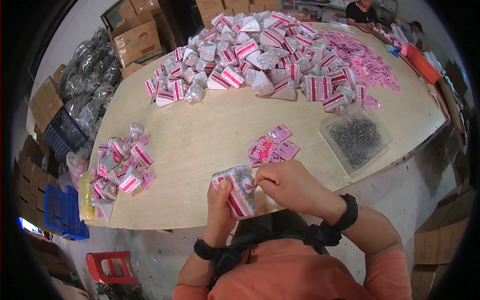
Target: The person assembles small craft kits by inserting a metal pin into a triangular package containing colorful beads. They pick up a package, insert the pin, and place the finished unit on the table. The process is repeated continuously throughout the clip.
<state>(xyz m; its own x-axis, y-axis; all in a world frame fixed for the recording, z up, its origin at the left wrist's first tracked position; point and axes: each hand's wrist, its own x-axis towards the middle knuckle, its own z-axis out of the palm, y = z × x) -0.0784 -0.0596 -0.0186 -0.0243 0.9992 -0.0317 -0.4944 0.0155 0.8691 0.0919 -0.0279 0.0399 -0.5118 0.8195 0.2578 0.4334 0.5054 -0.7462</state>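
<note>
A cake-slice-shaped ornament [235,187], with glittery multicoloured sides and pink-and-white stripes, is gripped in my left hand [220,205] over the table's near edge. My left thumb presses against its front. At the ornament's right side, my right hand [282,185] has its fingertips pinched together; what they hold is too small to make out. Just beyond the hands lies a small pile of pink printed cards [272,145]. To the right, a clear shallow tray [330,142] contains a heap of small metal pieces that look like pins.
A large mound of similar ornaments [260,50] covers the table's [185,135] far side, beside many pink cards [370,60]. Ornaments with cards [122,165] lie at left. A red stool [112,267] and blue crates [65,210] stand on the floor. Another person [362,15] sits far right.
</note>
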